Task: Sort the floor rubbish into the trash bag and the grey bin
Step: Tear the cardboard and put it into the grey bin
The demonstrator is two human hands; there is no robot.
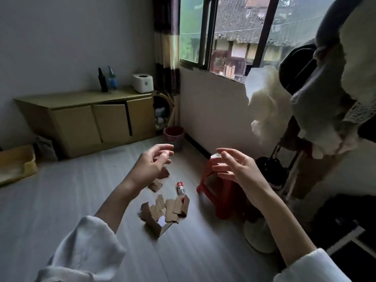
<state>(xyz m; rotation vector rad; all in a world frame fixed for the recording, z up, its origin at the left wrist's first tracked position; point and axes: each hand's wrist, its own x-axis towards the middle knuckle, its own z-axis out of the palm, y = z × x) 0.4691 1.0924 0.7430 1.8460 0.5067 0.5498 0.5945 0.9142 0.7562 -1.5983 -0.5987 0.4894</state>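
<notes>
Torn brown cardboard pieces (164, 210) lie scattered on the grey floor in the middle of the view, with two smaller scraps (155, 185) farther off. A small clear bottle with a red cap (180, 188) lies on its side beside them. My left hand (154, 163) hovers above the far scraps, fingers loosely curled, holding nothing. My right hand (232, 167) floats in front of a red stool, fingers spread and relaxed, also empty. A grey bin with a red liner (174, 137) stands in the far corner under the window.
A red plastic stool (219, 198) stands right of the rubbish. A clothes rack with hanging garments (317, 110) fills the right side, a white fan base (257, 235) below it. A low cabinet (91, 121) runs along the far wall. A yellow tray (16, 163) sits at the left.
</notes>
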